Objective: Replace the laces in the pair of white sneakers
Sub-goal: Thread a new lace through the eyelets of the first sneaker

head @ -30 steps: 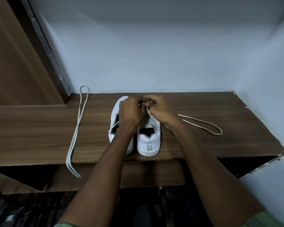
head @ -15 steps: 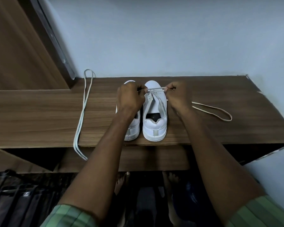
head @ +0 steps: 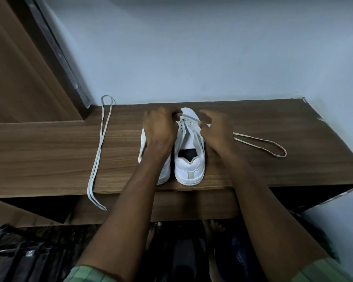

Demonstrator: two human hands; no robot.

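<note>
Two white sneakers stand heels toward me on a wooden shelf [head: 49, 155]. My left forearm covers most of the left sneaker [head: 165, 173]. The right sneaker [head: 189, 167] shows its open tongue and eyelets. A beige lace [head: 263, 142] runs across the toe-end eyelets of the right sneaker and trails in a loop over the shelf to the right. My left hand [head: 160, 129] pinches one part of this lace at the left of the toe. My right hand [head: 217, 130], slightly blurred, holds the lace at the right side of the eyelets.
A second, pale lace [head: 99, 147] lies folded double on the shelf at the left, its ends hanging over the front edge. A pale wall [head: 192, 58] backs the shelf and a wooden panel [head: 18, 68] rises at the left. Dark clutter and bare feet show below.
My hands held the lace taut across the toe eyelets half a second ago; now the lace slants and both hands have shifted slightly closer to the shoe. The view has tilted.
</note>
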